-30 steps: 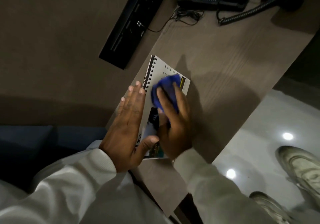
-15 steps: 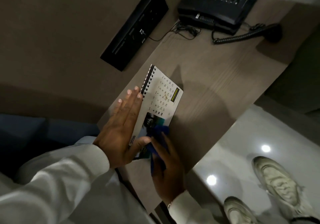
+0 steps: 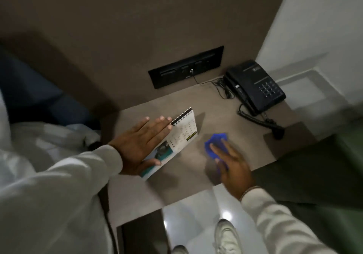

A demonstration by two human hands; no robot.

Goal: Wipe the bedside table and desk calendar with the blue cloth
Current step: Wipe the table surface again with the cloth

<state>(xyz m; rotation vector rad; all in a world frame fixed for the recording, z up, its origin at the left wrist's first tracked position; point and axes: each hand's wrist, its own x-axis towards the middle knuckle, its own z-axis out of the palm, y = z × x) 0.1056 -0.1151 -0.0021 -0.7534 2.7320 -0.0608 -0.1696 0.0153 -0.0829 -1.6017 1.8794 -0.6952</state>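
Observation:
The spiral-bound desk calendar [image 3: 182, 134] lies flat on the brown bedside table [image 3: 218, 116]. My left hand [image 3: 141, 145] rests flat on the calendar's left half, fingers spread and thumb on its lower edge. The blue cloth [image 3: 215, 145] sits on the bare tabletop to the right of the calendar, apart from it. My right hand [image 3: 233, 167] presses down on the cloth with fingers extended; the cloth's near part is hidden beneath the palm.
A black telephone [image 3: 255, 86] with a coiled cord [image 3: 257, 120] stands at the table's back right corner. A black socket panel [image 3: 186, 67] is set in the wall behind. Blue bedding [image 3: 39, 96] lies at left. My shoes [image 3: 227, 236] stand on the glossy white floor below.
My right hand has carried the cloth off the calendar and onto the tabletop to its right. My left hand stays on the calendar. The view has swung round.

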